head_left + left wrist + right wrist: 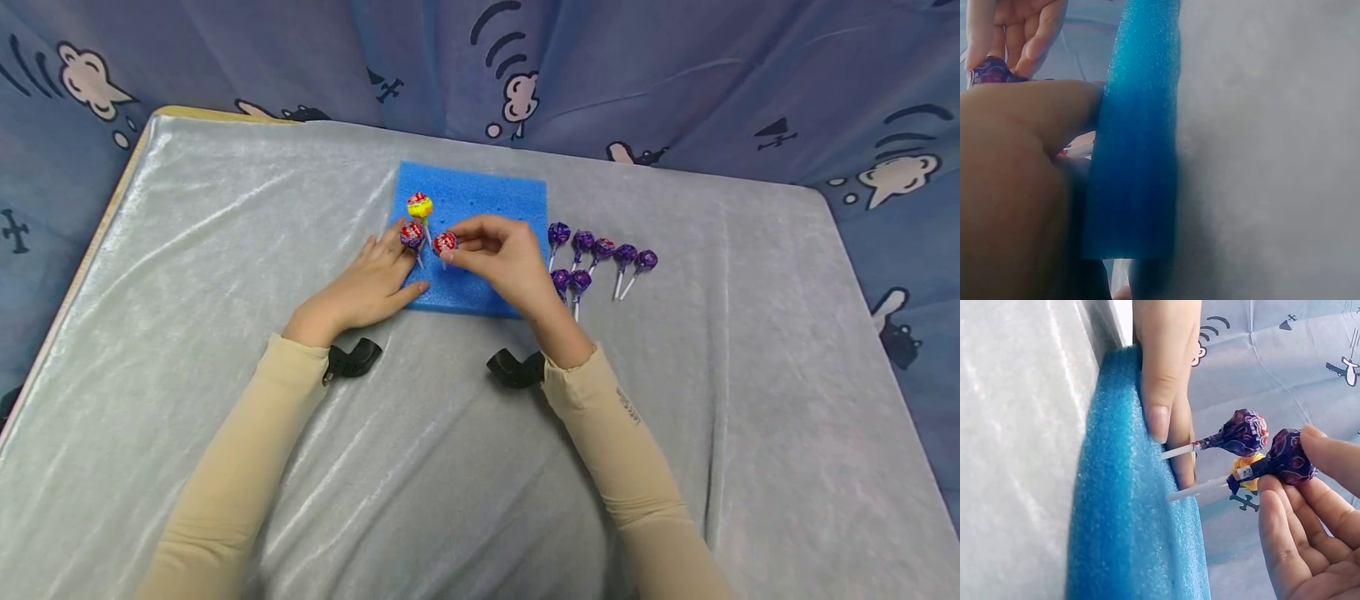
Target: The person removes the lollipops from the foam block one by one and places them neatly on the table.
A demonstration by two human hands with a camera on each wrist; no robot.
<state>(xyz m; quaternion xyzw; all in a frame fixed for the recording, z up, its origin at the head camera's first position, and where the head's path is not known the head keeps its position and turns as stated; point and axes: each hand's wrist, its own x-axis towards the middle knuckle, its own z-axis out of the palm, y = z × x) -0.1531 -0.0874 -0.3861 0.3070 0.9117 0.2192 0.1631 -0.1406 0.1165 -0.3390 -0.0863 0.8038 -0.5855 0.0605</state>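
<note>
A blue foam block [465,293] lies flat on the table. My left hand [367,283] rests on its left edge, fingers extended. Between thumb and fingers, my right hand [504,254] pinches a purple-and-red wrapped lollipop [1282,457] by its head. The white stick of that lollipop points down and meets the foam top; how deep it sits I cannot tell. Beside it, another purple-and-red lollipop [412,234] stands stick-down in the foam, close to my left fingers. Just behind stands a yellow lollipop [420,205], partly hidden in the right wrist view.
Several purple lollipops [626,257] lie on the grey cloth [787,375] right of the foam, sticks toward me. A blue patterned curtain [675,75] hangs beyond the far table edge. Black wrist mounts [517,369] stick out near both cuffs.
</note>
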